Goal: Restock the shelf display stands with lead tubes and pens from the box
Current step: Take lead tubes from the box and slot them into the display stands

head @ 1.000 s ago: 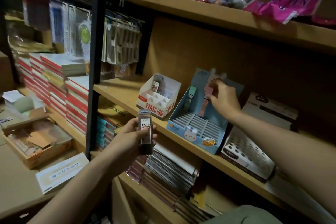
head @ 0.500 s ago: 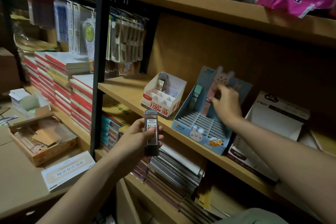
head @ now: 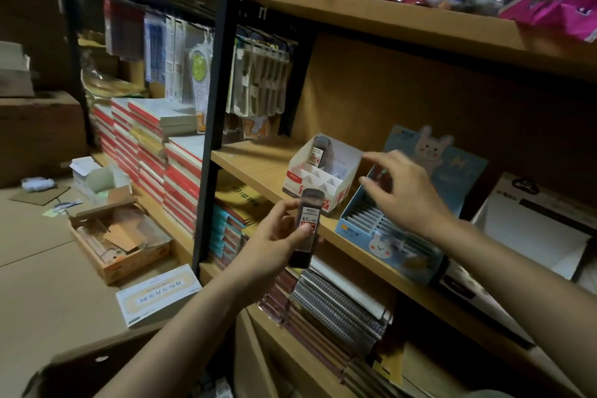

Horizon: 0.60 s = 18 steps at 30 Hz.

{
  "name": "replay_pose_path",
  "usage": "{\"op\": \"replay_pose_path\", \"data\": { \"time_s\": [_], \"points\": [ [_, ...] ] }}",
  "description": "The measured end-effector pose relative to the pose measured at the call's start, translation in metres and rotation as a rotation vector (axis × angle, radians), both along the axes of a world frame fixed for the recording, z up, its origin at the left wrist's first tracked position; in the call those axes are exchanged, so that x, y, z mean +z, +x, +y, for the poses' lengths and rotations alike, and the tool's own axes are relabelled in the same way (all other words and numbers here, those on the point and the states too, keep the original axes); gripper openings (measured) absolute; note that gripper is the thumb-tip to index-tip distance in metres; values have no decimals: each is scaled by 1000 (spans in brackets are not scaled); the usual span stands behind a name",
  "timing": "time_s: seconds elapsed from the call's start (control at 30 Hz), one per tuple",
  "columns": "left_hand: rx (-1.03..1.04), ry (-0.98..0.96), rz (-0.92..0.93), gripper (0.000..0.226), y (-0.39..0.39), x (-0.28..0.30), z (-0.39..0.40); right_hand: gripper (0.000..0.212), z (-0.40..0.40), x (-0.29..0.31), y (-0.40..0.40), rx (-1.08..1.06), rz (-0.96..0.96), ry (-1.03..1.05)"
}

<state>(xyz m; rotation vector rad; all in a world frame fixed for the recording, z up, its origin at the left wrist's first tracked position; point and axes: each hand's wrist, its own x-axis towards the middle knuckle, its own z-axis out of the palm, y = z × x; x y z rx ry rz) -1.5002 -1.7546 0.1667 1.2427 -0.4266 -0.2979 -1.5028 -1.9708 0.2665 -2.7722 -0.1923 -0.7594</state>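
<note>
My left hand (head: 277, 236) is nearest, fingers and thumb wrapped round a dark lead tube (head: 307, 226), held upright w/ the label facing me, prob so I can check the 0.7 size vs the stand. It hangs just in front of the shelf (head: 258, 168) edge, not in any slot yet. Right hand (head: 403, 194) is further in, fingers spread loose, holding nothing, over the blue bunny stand (head: 387, 236), index reaching twd the white stand (head: 323, 178). That white one has one tube standing in its back-left slot (head: 318, 152); other slots look bare, so my tube likely goes there. Vs half a sec ago: right hand was at the pens in the bunny stand's back, has now come off them and swung left. Left hand + tube barely moved.
</note>
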Motion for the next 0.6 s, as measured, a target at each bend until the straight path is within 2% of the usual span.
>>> {"op": "replay_pose_path", "data": {
  "time_s": [0.07,0.13,0.3,0.47,0.6],
  "points": [
    [26,91,-112,34,0,-1,3,40,31,6,3,200,221,117],
    [74,146,-203,34,0,-2,6,41,52,5,6,313,386,137],
    [220,183,-280,28,11,-4,10,28,67,-3,19,311,327,82],
    [266,154,-241,32,24,-5,19,27,68,13,38,337,452,111],
    [369,187,-207,36,47,7,23,21,50,53,75,241,308,139]
  ]
}}
